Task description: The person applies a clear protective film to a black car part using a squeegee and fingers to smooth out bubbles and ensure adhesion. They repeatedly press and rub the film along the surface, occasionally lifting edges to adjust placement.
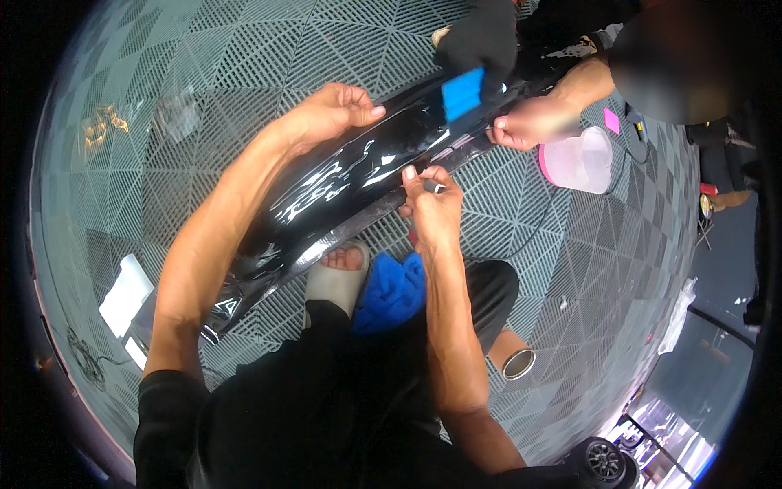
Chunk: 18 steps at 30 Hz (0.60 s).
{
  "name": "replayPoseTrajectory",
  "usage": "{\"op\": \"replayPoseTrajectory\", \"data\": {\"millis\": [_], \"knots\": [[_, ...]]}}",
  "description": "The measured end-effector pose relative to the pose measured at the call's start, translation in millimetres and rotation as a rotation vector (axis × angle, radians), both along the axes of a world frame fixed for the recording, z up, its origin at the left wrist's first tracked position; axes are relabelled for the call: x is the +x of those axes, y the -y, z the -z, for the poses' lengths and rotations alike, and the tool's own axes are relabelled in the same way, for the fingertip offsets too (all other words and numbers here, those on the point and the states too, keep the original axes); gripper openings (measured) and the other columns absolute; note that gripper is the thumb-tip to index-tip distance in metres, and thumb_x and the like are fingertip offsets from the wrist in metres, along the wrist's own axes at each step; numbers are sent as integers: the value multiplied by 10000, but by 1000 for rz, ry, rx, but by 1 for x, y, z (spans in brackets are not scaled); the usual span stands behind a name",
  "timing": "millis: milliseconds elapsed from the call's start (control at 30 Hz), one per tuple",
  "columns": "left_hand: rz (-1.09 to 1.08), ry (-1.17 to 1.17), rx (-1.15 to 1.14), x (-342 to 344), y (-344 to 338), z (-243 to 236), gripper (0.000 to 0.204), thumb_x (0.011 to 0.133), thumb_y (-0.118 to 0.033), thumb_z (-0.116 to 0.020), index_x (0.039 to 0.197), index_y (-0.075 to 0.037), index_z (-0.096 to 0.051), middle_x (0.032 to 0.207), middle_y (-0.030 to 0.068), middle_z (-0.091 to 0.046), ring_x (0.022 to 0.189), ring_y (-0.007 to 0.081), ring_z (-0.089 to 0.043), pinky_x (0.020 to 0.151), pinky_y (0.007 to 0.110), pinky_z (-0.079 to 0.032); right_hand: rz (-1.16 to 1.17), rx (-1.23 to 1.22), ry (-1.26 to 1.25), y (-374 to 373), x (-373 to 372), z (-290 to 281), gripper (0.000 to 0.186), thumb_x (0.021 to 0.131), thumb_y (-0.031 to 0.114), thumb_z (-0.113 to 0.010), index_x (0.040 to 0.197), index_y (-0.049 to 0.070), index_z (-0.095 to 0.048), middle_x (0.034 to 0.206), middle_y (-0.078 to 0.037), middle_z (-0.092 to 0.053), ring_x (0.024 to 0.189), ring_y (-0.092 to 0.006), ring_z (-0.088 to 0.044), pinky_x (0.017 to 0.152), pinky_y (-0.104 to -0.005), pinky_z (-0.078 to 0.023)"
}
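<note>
A long, glossy black panel (pixel 326 175) runs diagonally in front of me, with a strip of shiny film (pixel 330 242) along its near edge. My left hand (pixel 340 112) grips the panel's far edge, its fingers curled and thumb pressed on top. At the near edge, my right hand (pixel 432 200) is closed around a small dark tool (pixel 434 187), of which only a short end shows; thumb and fingertips meet the film edge. Further right along that edge, another person's hand (pixel 533 122) pinches the film. Blue tape (pixel 463 95) sticks to the panel's upper surface.
A blue cloth (pixel 391 293) lies beside my sandalled foot (pixel 338 273). To the right stand a clear tub with pink trim (pixel 578 159) and a brown cup (pixel 511 354). Black cable (pixel 538 232) crosses the grated floor (pixel 220 73). White paper (pixel 126 293) lies at left.
</note>
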<state>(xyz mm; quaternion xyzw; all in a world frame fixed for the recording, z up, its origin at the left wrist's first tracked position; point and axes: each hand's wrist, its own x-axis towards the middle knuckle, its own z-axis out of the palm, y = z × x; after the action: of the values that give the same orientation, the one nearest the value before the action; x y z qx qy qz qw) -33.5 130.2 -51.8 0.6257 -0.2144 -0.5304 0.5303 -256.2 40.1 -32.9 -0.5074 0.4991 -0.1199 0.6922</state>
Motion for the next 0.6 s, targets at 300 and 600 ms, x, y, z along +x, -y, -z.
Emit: {"op": "replayPoseTrajectory", "data": {"millis": [300, 600], "knots": [[94, -314, -86, 12, -6, 29, 244, 1089, -302, -729, 1072, -59, -721, 1002, 32, -765, 863, 116, -705, 763, 319, -592, 31, -515, -29, 1, -4, 39, 448, 796, 180, -979, 896, 59, -559, 803, -11, -573, 760, -156, -511, 712, -341, -480], [97, -392, -23, 28, -4, 47, 165, 1106, -107, -647, 1218, -4, -711, 1145, 95, -784, 967, 187, -781, 831, 342, -666, 261, -607, -23, -1, 6, 76, 792, 578, 272, -1094, 1067, 81, -501, 1044, -58, -470, 991, -228, -482, 909, -383, -467]]}}
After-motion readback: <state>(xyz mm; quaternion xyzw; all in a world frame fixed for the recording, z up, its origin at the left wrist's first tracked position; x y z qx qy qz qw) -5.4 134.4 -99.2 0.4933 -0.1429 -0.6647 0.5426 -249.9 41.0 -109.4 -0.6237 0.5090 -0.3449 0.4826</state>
